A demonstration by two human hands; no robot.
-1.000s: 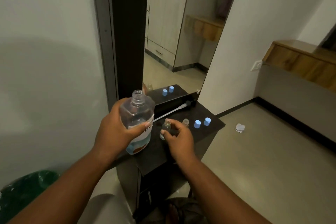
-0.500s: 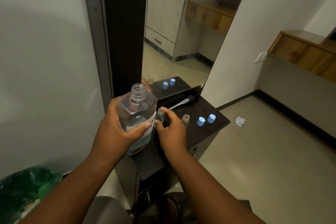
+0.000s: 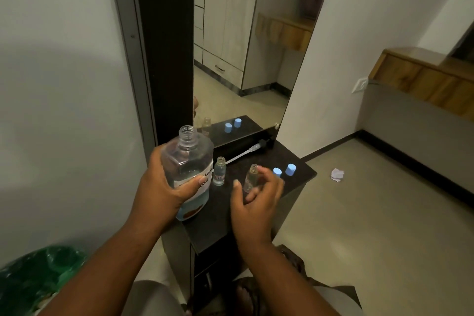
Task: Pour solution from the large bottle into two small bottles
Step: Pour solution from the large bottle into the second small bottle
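Holding: the large bottle [image 3: 188,170] is gripped by the left hand [image 3: 164,187], fingers and thumb curled round its labelled body; it is held upright above the left part of the table [image 3: 220,220], its neck uncapped, with clear liquid seen in the lower part
Right hand: the right hand [image 3: 254,200] is held just beside the second small bottle [image 3: 252,178], fingers loosely spread and partly blurred; whether the bottle is touched cannot be told; nothing is seen to be pinched
First small bottle: the first small bottle [image 3: 219,171] is stood upright on the table, uncapped, just right of the large bottle and apart from both hands; some clear liquid appears to be inside
Second small bottle: stood upright and uncapped, between the right hand's thumb and fingers, near the blue caps
Caps: two blue caps [image 3: 284,170] are set side by side on the table, right of the small bottles
Tube: a white pump tube [image 3: 243,155] is laid across the back of the table, at the foot of the mirror [image 3: 243,46]
Mirror: the caps and a bottle are seen reflected in it
Floor: a crumpled white scrap [image 3: 337,175] is seen on the floor, well apart from the table; a green bag [image 3: 33,274] is seen at lower left
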